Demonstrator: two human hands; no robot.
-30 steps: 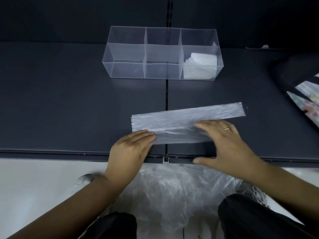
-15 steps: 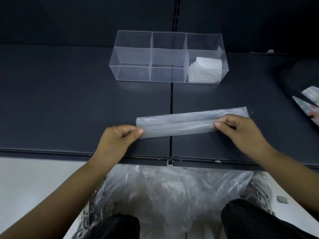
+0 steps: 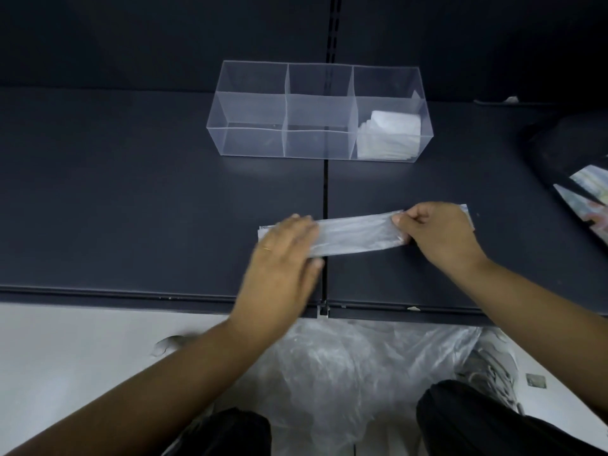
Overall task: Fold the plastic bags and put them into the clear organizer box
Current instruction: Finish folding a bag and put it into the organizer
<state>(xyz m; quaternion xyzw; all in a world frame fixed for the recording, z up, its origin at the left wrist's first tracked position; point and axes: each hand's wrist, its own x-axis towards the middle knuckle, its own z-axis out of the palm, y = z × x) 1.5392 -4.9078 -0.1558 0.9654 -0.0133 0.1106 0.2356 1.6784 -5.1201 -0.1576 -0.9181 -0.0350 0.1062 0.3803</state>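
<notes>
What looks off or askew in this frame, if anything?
Nothing damaged or spilled. The folded bag strip lies slightly askew on the shelf, right end farther back, with left hand flat on it and right hand pinching it. Folded bags in the box, right compartment, sit fanned, not squared.

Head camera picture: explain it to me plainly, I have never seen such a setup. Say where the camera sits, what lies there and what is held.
There is no machine here: a person wears one camera on the head, looking forward and down at their own two bare hands. On the dark shelf lies a plastic bag folded into a long strip. The left hand presses flat on its left end; the right hand pinches its right end. Behind stands a clear organizer box with three compartments; the right one holds folded bags. Loose plastic lies below the shelf edge.
</notes>
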